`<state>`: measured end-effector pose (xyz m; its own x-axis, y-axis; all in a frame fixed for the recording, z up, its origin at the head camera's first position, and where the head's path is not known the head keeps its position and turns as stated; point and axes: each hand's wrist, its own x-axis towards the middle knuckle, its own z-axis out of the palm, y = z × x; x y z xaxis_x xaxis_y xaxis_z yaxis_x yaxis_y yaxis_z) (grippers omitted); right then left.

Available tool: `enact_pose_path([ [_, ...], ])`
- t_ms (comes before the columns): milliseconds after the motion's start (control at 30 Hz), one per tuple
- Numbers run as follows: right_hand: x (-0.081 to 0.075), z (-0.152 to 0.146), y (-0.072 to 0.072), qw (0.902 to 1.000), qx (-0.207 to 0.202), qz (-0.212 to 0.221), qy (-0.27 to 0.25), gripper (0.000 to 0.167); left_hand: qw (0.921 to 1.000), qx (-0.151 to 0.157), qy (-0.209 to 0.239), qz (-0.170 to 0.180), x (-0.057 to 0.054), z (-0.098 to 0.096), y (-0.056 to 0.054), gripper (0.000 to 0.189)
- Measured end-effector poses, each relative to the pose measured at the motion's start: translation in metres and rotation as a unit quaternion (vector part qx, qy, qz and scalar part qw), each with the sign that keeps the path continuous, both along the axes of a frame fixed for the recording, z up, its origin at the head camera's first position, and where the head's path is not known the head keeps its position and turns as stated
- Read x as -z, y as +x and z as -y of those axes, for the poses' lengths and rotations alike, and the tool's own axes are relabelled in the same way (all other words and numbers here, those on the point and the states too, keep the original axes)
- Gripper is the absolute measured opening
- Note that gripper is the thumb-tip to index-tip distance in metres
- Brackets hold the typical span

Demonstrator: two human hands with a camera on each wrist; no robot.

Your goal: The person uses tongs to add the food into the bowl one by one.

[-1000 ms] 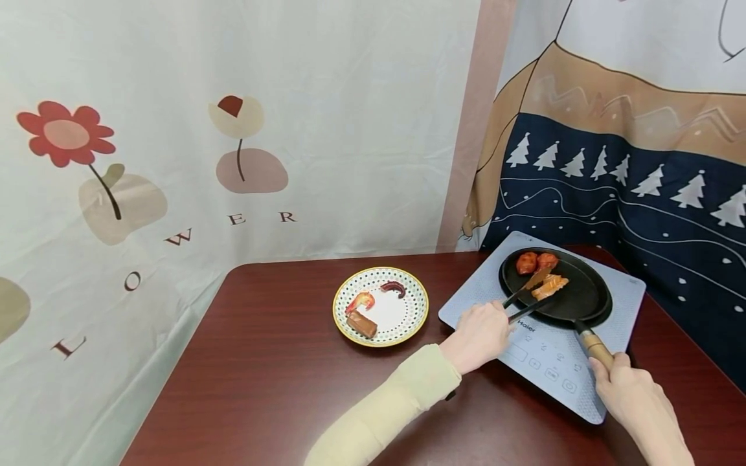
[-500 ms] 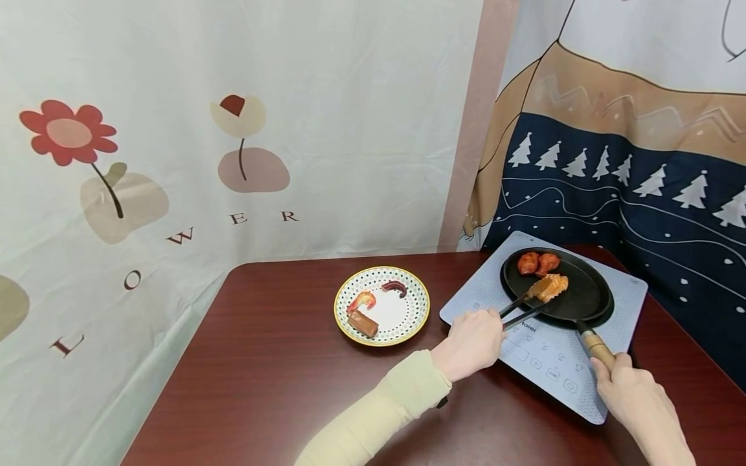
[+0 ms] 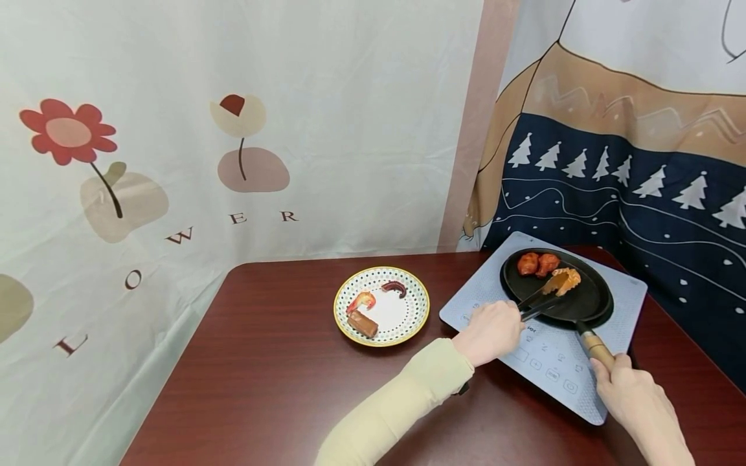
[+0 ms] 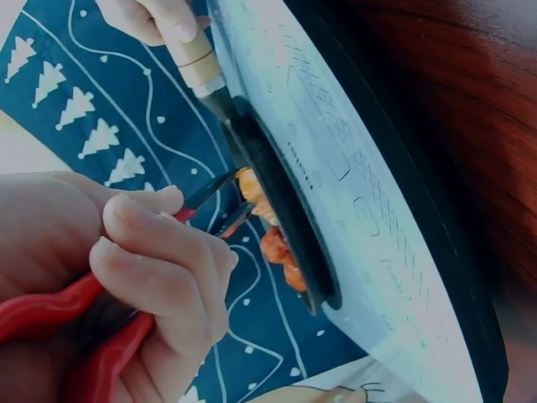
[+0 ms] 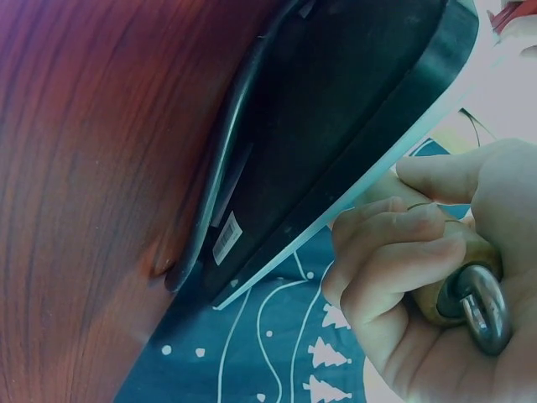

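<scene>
My left hand (image 3: 492,332) holds a pair of tongs with red handles (image 4: 113,361) and dark arms. Their tips lie at an orange, ridged piece of food (image 3: 570,279) in the black frying pan (image 3: 591,298). Two reddish-brown chunks (image 3: 528,263) sit side by side at the pan's far left. My right hand (image 3: 636,396) grips the pan's wooden handle (image 3: 597,347), fingers curled round it; in the right wrist view a metal loop (image 5: 487,311) shows at the handle's end. The left wrist view cannot settle how firmly the tips pinch the food.
Under the pan is a light grey induction cooktop (image 3: 524,362), set at an angle on the dark red-brown table (image 3: 262,362). A dotted plate (image 3: 402,317) on its left carries a shrimp (image 3: 364,299), a brown sausage-like piece (image 3: 362,323) and a dark red tentacle (image 3: 395,287). Printed curtains (image 3: 361,129) hang behind.
Having drawn slightly left, my left hand now reaches further right with the tongs. The orange food has shifted right in the pan. My right hand stays on the handle.
</scene>
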<state>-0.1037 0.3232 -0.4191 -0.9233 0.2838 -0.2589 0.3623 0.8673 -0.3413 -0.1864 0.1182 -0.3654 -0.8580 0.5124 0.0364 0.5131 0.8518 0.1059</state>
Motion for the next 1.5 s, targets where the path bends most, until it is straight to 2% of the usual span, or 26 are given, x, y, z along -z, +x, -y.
enact_pose_path([
  [200, 0.000, 0.001, 0.000, 1.0000, 0.002, 0.008, -0.003, 0.055, 0.9999, -0.005, 0.003, 0.014, 0.003, -0.012, -0.007, 0.022],
  [433, 0.000, 0.001, 0.000, 1.0000, 0.004, 0.007, -0.002, 0.056, 0.9999, -0.008, 0.003, 0.007, 0.006, -0.020, -0.011, 0.023],
  [600, 0.000, 0.000, 0.000, 1.0000, 0.005, 0.007, -0.002, 0.057, 0.9999, -0.014, -0.001, 0.003, 0.009, -0.020, -0.010, 0.026],
  [800, 0.000, 0.000, 0.000, 1.0000, 0.004, 0.002, -0.004, 0.058, 0.9995, -0.020, 0.010, -0.024, 0.009, -0.015, -0.006, 0.029],
  [1000, 0.000, 0.000, 0.000, 1.0000, 0.005, 0.004, -0.006, 0.057, 0.9985, -0.008, 0.054, -0.005, 0.006, 0.002, 0.002, 0.029],
  [1067, 0.000, 0.000, 0.000, 1.0000, 0.004, 0.003, -0.005, 0.058, 0.9976, -0.003, 0.070, 0.005, 0.007, 0.011, 0.004, 0.029],
  [1200, 0.000, 0.000, 0.000, 1.0000, 0.001, 0.003, -0.005, 0.058, 0.9962, 0.002, 0.087, 0.002, 0.013, 0.030, 0.005, 0.028],
  [1500, 0.000, 0.000, 0.000, 1.0000, 0.003, 0.002, -0.002, 0.056, 0.9922, 0.014, 0.112, -0.053, 0.027, 0.082, 0.007, 0.026],
])
